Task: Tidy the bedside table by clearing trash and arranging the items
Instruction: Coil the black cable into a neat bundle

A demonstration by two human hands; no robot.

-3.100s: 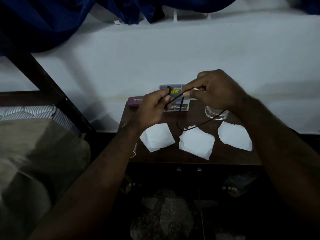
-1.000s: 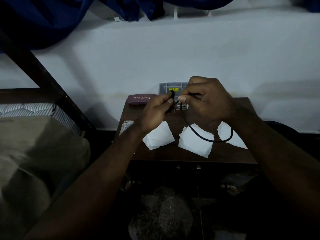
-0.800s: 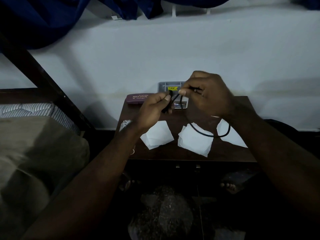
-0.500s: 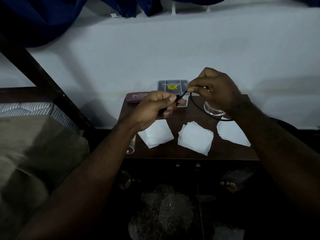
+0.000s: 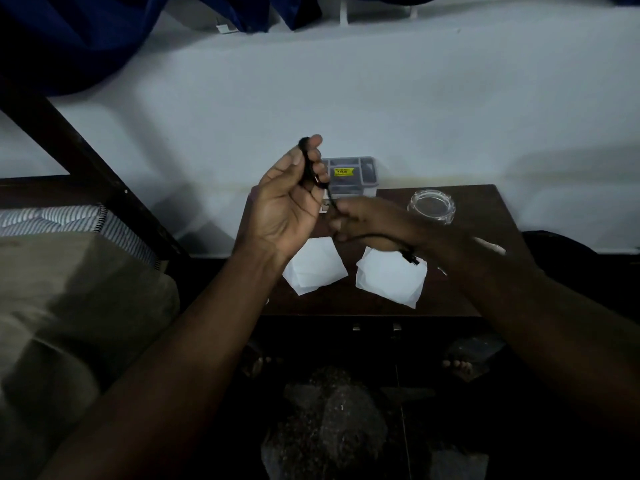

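Observation:
Above the dark wooden bedside table my left hand is raised palm-up and grips a bundle of coiled black cable between its fingers. My right hand sits lower and to the right, pinching the same cable, whose plug end hangs over a sheet. Two folded white paper sheets lie on the tabletop below my hands; a third is mostly hidden under my right forearm. A grey plastic box with a yellow label stands at the back against the wall.
An empty clear glass stands at the table's back right. The bed with a striped mattress and an olive blanket lies to the left. Blue curtain hangs above. My feet show on the dark floor below the table.
My left hand turned palm-up and rose with the cable wound on its fingers. My right hand dropped lower and the long loose loop of cable is gone, leaving a short tail.

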